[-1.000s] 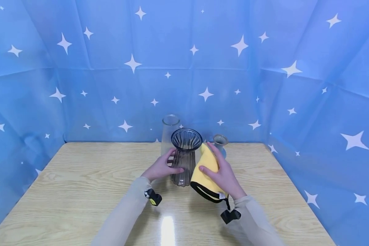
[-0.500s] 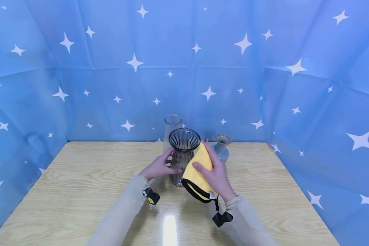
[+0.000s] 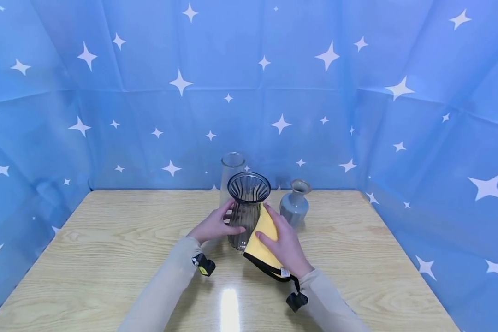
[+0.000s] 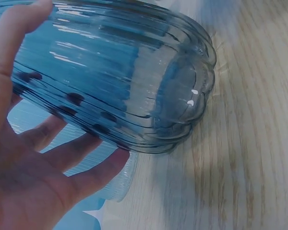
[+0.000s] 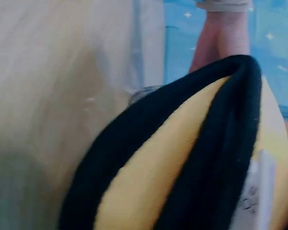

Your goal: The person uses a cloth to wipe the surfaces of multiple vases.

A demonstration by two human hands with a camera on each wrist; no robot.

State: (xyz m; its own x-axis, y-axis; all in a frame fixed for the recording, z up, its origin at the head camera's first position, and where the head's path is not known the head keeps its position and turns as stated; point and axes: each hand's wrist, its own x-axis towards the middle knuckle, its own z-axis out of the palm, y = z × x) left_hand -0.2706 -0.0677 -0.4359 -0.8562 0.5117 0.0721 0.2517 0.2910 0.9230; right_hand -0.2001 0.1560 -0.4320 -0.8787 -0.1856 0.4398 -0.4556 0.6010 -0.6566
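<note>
A dark, see-through ribbed glass vase (image 3: 248,213) with a flared rim stands upright, or nearly so, mid-table. My left hand (image 3: 212,227) grips its left side. In the left wrist view, the thumb and fingertips touch opposite sides of the glass vase (image 4: 110,72) above its scalloped base. My right hand (image 3: 287,244) holds a folded yellow cloth (image 3: 264,237) with black edging against the vase's right side. The cloth (image 5: 149,167) fills much of the right wrist view and hides most of the vase there. Its white tag hangs near the right wrist.
Behind the ribbed vase stands a taller clear glass vase (image 3: 228,177), partly hidden. A small blue-grey vase (image 3: 294,207) with a brownish rim is just beyond my right hand. The wooden table (image 3: 128,240) meets a blue star-patterned curtain (image 3: 207,110) at the back and sides.
My right hand has moved the cloth left and then down along the vase's side, so more of the blue-grey vase shows. The left hand keeps its grip.
</note>
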